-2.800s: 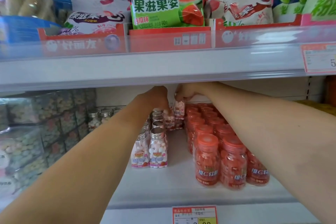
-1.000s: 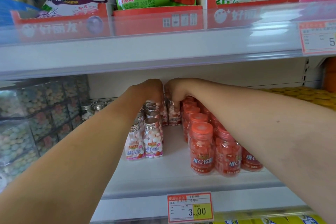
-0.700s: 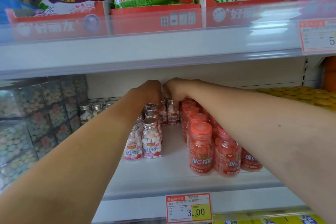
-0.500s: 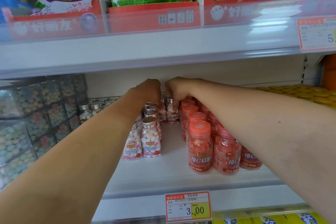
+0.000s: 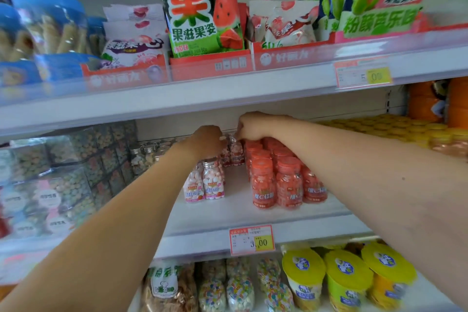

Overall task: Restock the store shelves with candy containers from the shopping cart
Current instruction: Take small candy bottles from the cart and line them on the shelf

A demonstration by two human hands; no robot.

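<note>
While we reach deep over the middle shelf (image 5: 243,213), our left hand (image 5: 206,140) and right hand (image 5: 253,126) meet at the back behind the pink candy bottles (image 5: 206,185); whether either grips one we cannot tell. Orange jars (image 5: 276,180) stand right of those bottles.

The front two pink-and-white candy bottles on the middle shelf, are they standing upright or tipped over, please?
Upright. Both candy bottles stand on their bases on the shelf, silver caps on top, labels facing forward.
</note>
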